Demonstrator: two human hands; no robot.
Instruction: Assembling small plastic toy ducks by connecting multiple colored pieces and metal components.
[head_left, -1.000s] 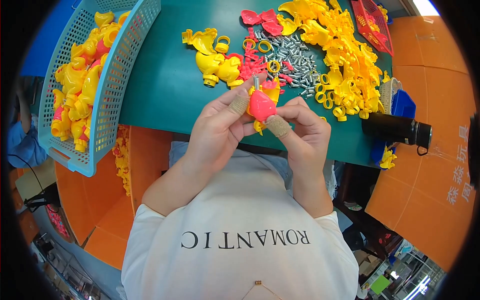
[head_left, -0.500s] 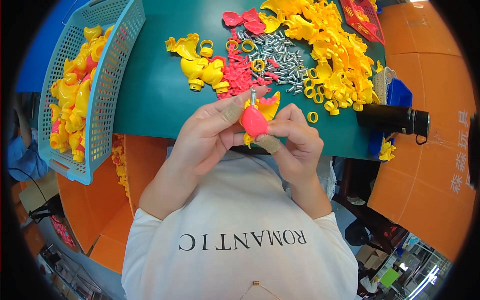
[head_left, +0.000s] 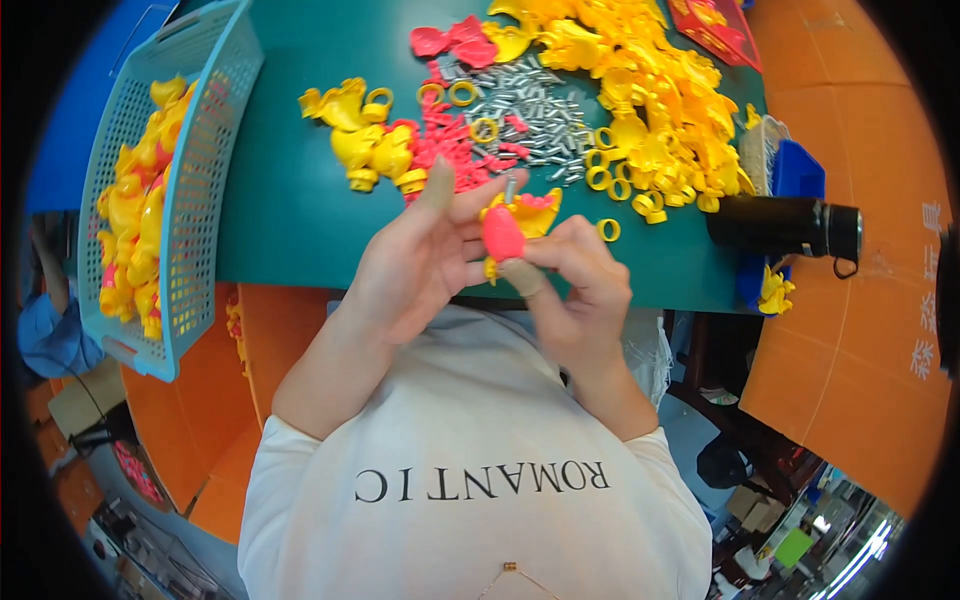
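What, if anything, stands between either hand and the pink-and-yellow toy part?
Nothing visible does: the right hand pinches the pink-and-yellow toy part near its lower end; the left hand has fingers beside it, the left thumb standing clear.

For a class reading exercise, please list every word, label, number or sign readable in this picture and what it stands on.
White shirt: one row of black capitals, upside down; wording withheld.
Orange cardboard at right: pale characters, turned sideways; wording withheld.
Black bottle: any marks too small to read.

Green tabletop (head_left: 280,220), heaped yellow shells (head_left: 685,115), yellow rings (head_left: 608,239), silver cylinders (head_left: 545,115), pink pieces (head_left: 443,140)
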